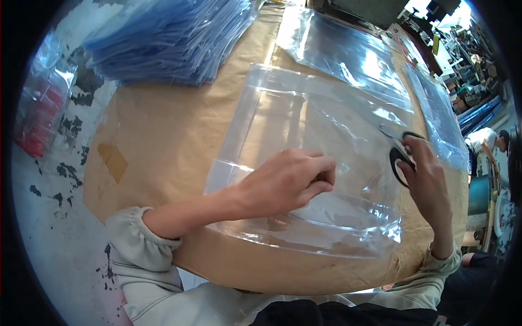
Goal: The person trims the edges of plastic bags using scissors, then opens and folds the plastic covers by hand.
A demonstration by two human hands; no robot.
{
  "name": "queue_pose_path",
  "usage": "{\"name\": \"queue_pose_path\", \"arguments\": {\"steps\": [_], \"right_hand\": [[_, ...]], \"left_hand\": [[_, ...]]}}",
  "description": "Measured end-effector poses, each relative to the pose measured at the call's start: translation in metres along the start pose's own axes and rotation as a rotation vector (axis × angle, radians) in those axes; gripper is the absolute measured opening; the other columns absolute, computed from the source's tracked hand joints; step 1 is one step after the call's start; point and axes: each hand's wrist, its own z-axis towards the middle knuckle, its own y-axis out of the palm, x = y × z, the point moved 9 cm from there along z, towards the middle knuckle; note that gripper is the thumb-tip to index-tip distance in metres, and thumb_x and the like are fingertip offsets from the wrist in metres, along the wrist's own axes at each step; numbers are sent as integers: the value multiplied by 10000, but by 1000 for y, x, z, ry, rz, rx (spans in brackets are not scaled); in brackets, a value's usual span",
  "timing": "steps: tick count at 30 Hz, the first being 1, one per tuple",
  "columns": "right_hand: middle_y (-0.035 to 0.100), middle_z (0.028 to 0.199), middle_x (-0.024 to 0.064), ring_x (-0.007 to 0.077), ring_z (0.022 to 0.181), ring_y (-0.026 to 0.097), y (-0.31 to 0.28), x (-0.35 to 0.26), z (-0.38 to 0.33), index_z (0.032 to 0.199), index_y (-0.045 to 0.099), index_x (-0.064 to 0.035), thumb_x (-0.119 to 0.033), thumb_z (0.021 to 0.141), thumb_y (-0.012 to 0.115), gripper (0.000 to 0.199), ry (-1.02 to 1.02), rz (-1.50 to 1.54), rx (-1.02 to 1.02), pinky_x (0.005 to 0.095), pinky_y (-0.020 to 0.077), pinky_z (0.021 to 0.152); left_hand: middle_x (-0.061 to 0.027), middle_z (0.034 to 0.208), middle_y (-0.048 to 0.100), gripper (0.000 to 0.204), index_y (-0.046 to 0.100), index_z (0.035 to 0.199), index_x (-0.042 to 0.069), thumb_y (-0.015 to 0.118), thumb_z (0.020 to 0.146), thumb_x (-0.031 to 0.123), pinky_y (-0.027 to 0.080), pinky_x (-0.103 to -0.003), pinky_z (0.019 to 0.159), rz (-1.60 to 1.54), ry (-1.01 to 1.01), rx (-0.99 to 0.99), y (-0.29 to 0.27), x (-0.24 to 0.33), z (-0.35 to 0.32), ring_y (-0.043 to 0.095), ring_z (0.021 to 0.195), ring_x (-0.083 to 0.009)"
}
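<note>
L hand [288, 182] curled, fingers pressing clear plastic bag [304, 136] flat on cardboard-covered counter [163, 141]. R hand [429, 179] closed round black scissors [401, 157] at bag's right edge. Blue bag stack [174, 38] far left.

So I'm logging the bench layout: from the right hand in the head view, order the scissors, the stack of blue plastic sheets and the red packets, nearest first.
1. Scissors: in the right hand.
2. Stack of blue plastic sheets: far left, top of the board.
3. Red packets: farthest, left edge.
</note>
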Motion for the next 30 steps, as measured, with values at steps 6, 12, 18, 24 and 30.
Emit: {"name": "queue_pose_path", "arguments": {"steps": [6, 12, 18, 24, 30], "right_hand": [[509, 1074, 148, 299, 945, 546, -16, -59, 9, 1016, 549, -26, -26, 812, 561, 205, -293, -50, 203, 358, 451, 775], [560, 720, 119, 289, 660, 560, 56, -61, 0, 823, 540, -28, -157, 820, 595, 141, -325, 545, -295, 363, 443, 568], [495, 550, 67, 255, 478, 514, 64, -67, -10, 751, 496, -44, -139, 805, 607, 155, -566, 453, -234, 352, 400, 423], [480, 546, 66, 230, 481, 511, 57, -76, -16, 724, 473, -40, -106, 781, 619, 170, -652, 432, -209, 339, 400, 419], [475, 548, 63, 218, 497, 514, 57, -70, -14, 700, 462, -40, -110, 793, 616, 193, -644, 519, -181, 335, 397, 417]], "left_hand": [[-100, 768, 582, 92, 543, 810, 10, 606, 784, 72, 455, -325, 626, -126, -72, 146, -5, -2, 5, 581, 671, -244], [-87, 912, 637, 111, 548, 816, 8, 616, 774, 85, 472, -331, 682, -91, 77, -340, 1, 1, 7, 618, 784, -241], [-92, 1007, 614, 103, 558, 789, 15, 603, 799, 108, 469, -327, 747, -205, 99, -436, -2, -3, -4, 595, 931, -221], [-90, 896, 601, 99, 571, 768, 11, 605, 798, 99, 471, -315, 731, -216, 164, -574, -20, 13, -12, 595, 911, -225], [-81, 825, 609, 99, 581, 765, 3, 611, 790, 94, 484, -305, 674, -158, -45, -618, -66, 0, -47, 612, 821, -230]]}}
